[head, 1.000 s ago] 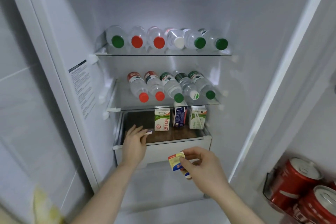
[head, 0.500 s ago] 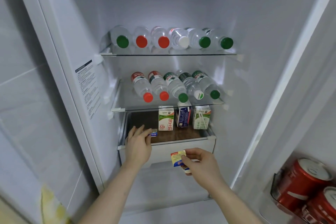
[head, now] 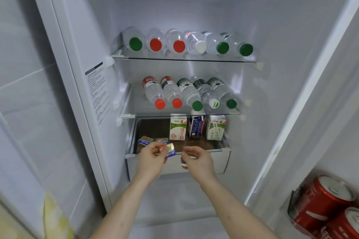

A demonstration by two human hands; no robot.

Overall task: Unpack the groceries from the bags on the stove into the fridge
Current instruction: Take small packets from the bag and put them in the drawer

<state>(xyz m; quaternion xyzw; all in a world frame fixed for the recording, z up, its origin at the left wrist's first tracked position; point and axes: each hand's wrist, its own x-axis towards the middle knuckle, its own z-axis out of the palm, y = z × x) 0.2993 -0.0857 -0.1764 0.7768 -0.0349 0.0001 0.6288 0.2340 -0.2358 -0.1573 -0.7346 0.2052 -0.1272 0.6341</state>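
The fridge drawer [head: 217,163] is pulled out below the glass shelves. In its left front corner lie two small foil-wrapped packets [head: 145,139] side by side. My left hand [head: 150,160] pinches another small packet [head: 170,151], yellow and blue, over the drawer's front rim. Close to its right, my right hand [head: 199,161] has its fingers curled round a further small packet [head: 183,165], of which only a blue and white edge shows. Three milk cartons [head: 177,127] stand upright at the back of the drawer.
Water bottles [head: 190,93] lie in rows on the two glass shelves [head: 184,59] above the drawer. Red cans [head: 320,202] sit in the door rack at lower right. The fridge's left wall carries a printed label [head: 98,91]. Something yellow [head: 54,217] is at the lower left.
My left hand has left a packet in the drawer and come back to the front rim. The yellow packet has passed from my right hand to my left.
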